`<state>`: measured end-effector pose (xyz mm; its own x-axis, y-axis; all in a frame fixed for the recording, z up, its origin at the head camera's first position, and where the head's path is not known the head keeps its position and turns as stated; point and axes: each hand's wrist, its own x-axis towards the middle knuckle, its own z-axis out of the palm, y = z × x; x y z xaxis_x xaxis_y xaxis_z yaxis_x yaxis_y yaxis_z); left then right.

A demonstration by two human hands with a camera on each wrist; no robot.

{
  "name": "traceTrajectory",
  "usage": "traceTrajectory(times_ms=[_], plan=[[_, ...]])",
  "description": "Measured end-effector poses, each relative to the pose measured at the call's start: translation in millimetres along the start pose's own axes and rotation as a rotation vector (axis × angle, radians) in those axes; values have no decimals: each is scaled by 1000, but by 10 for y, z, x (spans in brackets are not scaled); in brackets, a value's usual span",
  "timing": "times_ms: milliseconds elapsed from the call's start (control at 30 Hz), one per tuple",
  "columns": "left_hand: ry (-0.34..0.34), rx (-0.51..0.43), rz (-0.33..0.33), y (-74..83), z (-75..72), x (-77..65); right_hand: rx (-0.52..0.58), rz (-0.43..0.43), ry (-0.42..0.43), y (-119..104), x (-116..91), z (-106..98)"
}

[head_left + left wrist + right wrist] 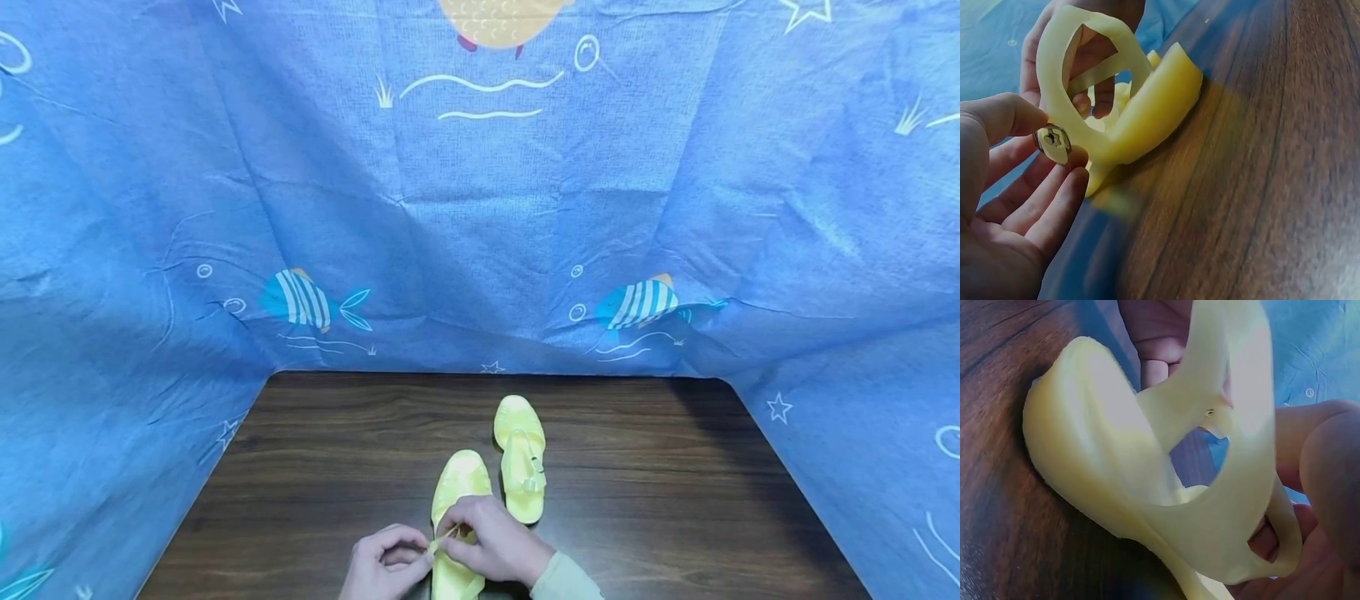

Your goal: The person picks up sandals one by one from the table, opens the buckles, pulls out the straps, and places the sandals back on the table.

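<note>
L hand (385, 562): grip clamped on metal buckle (1052, 139) at the near sandal's strap; thumb (1010, 117) on one side, fingers (1057, 206) on the other. Palm side faces the L wrist cam.
R hand (491, 535): grip clamped on strap (1050, 59), just beside L hand, thumb & index nearly meeting in head view; tips partly hidden behind the strap in both wrist views.
Near sandal (462, 477): pale yellow, glossy; on worktop (337, 467) close to the person, toe pointing away; R hand & wrist cover part of its middle, L hand at its L edge. Rear end cut off by bottom of head view.
Strap: lifted in a loop above the heel part (1082, 425), R hand's fingers seen through & behind it in L wrist view. Small hole shows in one yellow band, R wrist view.
Far sandal (516, 421): same yellow, sole down on worktop, R of & farther out than near sandal, toe also away; just beside it, small gap b/w. Small metal fastener (537, 465) on its R side. Neither hand touches it.
Sleeve (566, 579): pale green, at R wrist.
Worktop: dk brown woodgrain, rounded far corners.
Backdrop cloth (480, 217): blue, creased, hung behind & along both sides; printed w/ striped fish, stars, bubbles, wavy lines.
</note>
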<state>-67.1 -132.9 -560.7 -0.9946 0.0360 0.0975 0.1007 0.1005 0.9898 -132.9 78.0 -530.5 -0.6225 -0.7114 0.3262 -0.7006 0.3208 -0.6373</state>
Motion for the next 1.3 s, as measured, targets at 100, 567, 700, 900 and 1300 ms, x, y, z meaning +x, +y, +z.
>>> traceTrajectory(times_ms=[100,567,700,900,1300], plan=[[-10,-8,14,5,-9,-2,-11,-2,27,26,-13,-14],[18,-21,17,0,16,-17,-30,-13,95,75,-45,-80],[12,-36,63,-1,13,-31,-21,7,101,61,-47,-110],[23,-37,61,14,26,-38,-11,27,106,61,-51,-113],[40,5,20,3,40,-17,23,21,175,92,-63,-67]])
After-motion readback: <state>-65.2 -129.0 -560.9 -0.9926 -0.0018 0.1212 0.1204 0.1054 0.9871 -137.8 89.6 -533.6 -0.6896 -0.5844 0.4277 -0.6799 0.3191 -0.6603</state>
